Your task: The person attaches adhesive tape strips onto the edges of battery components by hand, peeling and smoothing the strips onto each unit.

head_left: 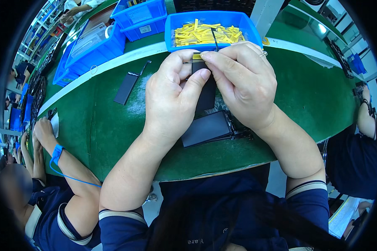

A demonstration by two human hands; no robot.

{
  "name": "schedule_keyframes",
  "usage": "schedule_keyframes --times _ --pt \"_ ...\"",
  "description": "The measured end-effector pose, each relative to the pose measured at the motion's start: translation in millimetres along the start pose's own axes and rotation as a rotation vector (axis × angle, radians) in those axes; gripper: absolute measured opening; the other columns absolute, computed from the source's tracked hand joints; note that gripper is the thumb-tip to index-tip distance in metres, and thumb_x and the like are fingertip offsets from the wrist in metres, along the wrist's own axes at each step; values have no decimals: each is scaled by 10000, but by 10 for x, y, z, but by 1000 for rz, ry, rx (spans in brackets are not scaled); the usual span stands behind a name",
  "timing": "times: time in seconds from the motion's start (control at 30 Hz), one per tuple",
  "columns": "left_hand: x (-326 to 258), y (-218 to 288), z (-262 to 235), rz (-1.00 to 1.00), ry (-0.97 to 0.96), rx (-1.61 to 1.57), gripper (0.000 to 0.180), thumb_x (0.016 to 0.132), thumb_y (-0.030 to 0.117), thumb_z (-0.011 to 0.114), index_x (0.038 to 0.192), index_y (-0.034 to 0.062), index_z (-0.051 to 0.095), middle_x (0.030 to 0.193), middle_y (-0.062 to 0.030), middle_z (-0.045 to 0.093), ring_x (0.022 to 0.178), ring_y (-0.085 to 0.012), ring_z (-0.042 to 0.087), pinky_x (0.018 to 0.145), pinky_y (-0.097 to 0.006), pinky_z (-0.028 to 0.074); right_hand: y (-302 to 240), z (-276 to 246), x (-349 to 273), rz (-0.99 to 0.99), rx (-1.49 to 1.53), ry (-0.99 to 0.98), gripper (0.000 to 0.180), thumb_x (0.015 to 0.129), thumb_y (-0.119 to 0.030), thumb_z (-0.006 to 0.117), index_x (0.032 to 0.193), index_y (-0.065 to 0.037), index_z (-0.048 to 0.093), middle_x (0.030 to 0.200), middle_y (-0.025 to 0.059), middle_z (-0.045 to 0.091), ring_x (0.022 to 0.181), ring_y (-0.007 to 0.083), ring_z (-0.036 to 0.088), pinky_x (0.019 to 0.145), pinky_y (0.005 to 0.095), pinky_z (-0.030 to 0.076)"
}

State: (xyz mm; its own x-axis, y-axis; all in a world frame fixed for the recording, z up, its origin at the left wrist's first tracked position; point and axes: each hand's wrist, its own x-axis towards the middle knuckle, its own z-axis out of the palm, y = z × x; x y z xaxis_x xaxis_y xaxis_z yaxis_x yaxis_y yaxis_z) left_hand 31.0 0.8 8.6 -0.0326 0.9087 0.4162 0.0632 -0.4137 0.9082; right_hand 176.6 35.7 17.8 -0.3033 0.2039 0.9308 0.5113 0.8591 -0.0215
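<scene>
A flat black battery point(206, 99) is upright between my hands, its lower end just above a pile of similar batteries point(207, 129). My left hand point(169, 94) is closed around its left edge, the thumb lying across its face. At its top end sits a short yellow strip point(197, 56), pinched at the right by the fingertips of my right hand point(249, 83). A thin black connector tail point(215, 38) sticks up beside those fingers. Another black battery with a bent tail point(127, 88) lies on the green mat to the left. My fingers hide part of the held battery.
Just beyond my hands stands a blue bin point(170, 35) full of yellow strips point(207, 34). More blue bins point(92, 52) are at the far left. A white rail point(125, 55) crosses the green table point(305, 100). Co-workers' arms point(77, 167) are near on the left and at the far right.
</scene>
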Motion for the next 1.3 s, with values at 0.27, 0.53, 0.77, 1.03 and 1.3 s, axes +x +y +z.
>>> schedule_keyframes --times 0.27,0.53,0.77,1.03,1.3 --pt "-18 33 13 74 -12 225 240 841 63 630 1052 -21 553 826 -139 691 703 -176 672 619 -264 505 -50 -103 33 321 125 -132 161 701 14 714 852 -31 683 777 80 643 706 204 625 638 276 483" --pt "0 74 -8 58 42 140 231 840 63 634 1038 -21 550 775 -128 681 664 -160 658 594 -263 500 13 -22 -6 135 85 17 134 698 -20 697 823 -42 656 738 80 605 689 251 601 634 351 462" --pt "-9 33 -11 81 31 211 235 839 80 639 1036 -15 553 766 -122 683 651 -160 654 574 -268 490 -33 -39 -6 190 87 -48 162 689 8 712 838 -37 668 751 79 618 693 223 608 631 308 469" --pt "-10 79 -30 179 23 353 226 836 65 632 1033 -14 553 761 -134 681 614 -191 660 534 -279 491 -24 -104 20 384 218 -154 154 697 26 720 836 -17 669 762 81 636 701 191 621 640 267 484" --pt "-7 102 -30 253 3 449 247 820 43 634 1043 -10 544 786 -159 676 656 -251 670 568 -303 506 54 -64 25 88 34 -59 170 676 21 720 822 -34 650 743 72 627 689 212 611 628 295 467"
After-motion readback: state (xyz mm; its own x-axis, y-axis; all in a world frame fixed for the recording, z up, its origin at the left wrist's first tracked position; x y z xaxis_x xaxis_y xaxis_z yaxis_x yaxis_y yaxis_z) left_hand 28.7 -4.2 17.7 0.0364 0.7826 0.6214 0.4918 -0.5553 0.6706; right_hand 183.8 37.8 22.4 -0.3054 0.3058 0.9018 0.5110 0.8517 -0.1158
